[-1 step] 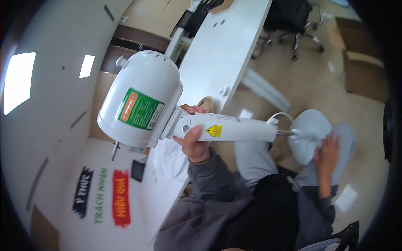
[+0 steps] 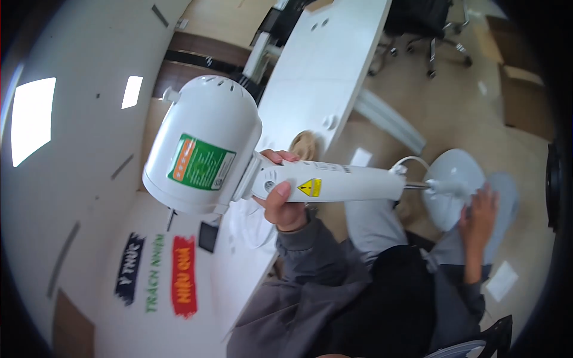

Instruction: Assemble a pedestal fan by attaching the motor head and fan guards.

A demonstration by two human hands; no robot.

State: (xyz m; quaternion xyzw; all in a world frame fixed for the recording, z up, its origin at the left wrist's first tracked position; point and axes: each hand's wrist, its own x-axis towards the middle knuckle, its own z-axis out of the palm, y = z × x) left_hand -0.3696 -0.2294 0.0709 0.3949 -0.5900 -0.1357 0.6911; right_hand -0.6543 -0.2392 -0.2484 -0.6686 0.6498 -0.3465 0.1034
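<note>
A white electric fan body lies slantwise across the view, its rounded motor housing [image 2: 206,119] at the left with a green and orange label. A thin metal shaft [image 2: 172,219] sticks out of the housing; no blades or cage show on it. My left hand [image 2: 285,210] is wrapped around the neck of the white control column [image 2: 352,184], thumb on the near side, fingertips over the far edge. A short metal pole [image 2: 416,185] joins the column to a round white base [image 2: 449,162]. Against the base rim, by my grey-trousered leg, my right hand [image 2: 479,218] lies with fingers stretched out.
A long white table [image 2: 310,77] runs behind the fan, with a tan coiled item [image 2: 304,145] near its edge. Beyond it stand a black wheeled chair [image 2: 421,18] and an open cardboard box [image 2: 525,98]. Coloured lettering [image 2: 184,277] marks the wall at lower left.
The whole scene has shifted slightly to the right in view, fan and surroundings together. Both hands keep their places on the fan; more of the tan coiled item shows.
</note>
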